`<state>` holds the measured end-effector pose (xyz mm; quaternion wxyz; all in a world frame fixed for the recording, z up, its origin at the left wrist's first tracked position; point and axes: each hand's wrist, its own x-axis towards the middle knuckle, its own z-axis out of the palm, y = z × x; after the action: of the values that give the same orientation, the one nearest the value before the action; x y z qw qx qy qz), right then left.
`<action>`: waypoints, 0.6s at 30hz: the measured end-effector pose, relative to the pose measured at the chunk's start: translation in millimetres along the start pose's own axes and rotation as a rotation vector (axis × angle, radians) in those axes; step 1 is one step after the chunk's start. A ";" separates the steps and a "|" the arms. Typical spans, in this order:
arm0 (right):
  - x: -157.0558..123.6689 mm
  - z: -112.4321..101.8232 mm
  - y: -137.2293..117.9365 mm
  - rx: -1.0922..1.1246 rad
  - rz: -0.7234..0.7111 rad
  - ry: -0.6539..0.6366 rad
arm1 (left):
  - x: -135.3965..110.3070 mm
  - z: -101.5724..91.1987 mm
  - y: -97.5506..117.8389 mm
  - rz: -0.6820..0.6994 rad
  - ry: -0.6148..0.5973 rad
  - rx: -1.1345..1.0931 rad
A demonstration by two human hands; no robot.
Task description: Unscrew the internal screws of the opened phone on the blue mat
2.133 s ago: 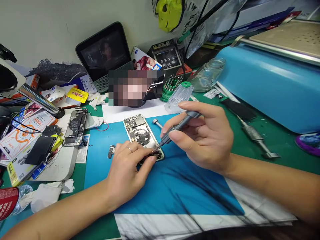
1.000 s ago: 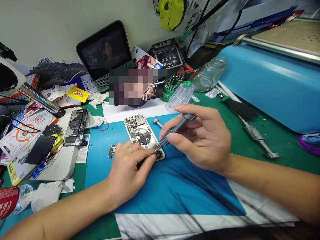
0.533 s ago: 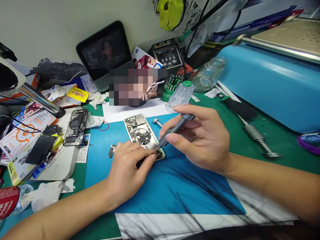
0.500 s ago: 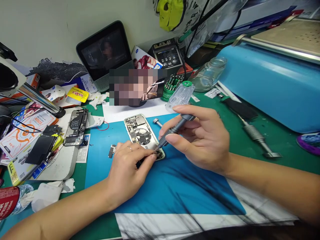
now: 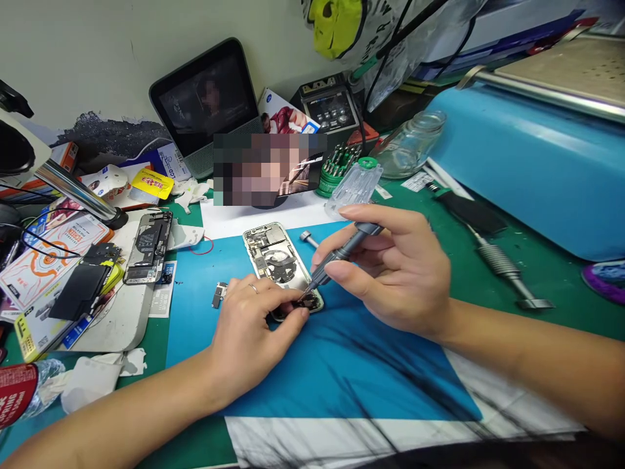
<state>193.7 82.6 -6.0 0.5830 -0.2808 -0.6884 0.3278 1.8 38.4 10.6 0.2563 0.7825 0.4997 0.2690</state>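
Observation:
An opened phone (image 5: 280, 264) with its inner parts bare lies on the blue mat (image 5: 195, 365). My left hand (image 5: 249, 326) is closed round the phone's lower left end, thumb and forefinger beside the driver tip; its other fingers are mostly hidden. In my right hand (image 5: 400, 273) is a grey precision screwdriver (image 5: 336, 254), slanted down to the left. The forefinger rests on its cap, while thumb and fingers grip the shaft. Its tip meets the phone's lower end; the screw there is too small to see. A small metal part (image 5: 218, 295) lies left of the phone.
Another opened phone frame (image 5: 148, 247) lies on a white block at left, near boxes and a lamp post (image 5: 81, 192). Behind are a smart display (image 5: 205, 98), a green bit holder (image 5: 334, 169) and a glass jar (image 5: 410, 143). A black-handled tool (image 5: 469, 212) lies at right.
My left thumb has shifted slightly right and down, widening the gap to the forefinger. The screwdriver stays at the phone's lower end, and the phone has hardly moved.

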 end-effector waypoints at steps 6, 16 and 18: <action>0.9 1.2 -0.8 0.017 0.002 0.010 | -0.9 0.8 1.6 0.039 0.067 0.001; -3.3 -3.7 10.5 -0.100 -0.165 -0.061 | -19.2 3.0 15.4 0.658 -0.003 0.241; -5.5 -3.5 12.1 -0.145 -0.225 -0.111 | -22.7 7.2 17.6 0.717 -0.010 0.287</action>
<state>198.1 86.5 -18.4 0.5552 -0.2248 -0.7686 0.2247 9.9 10.1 13.4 0.0362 0.9367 0.2257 0.2652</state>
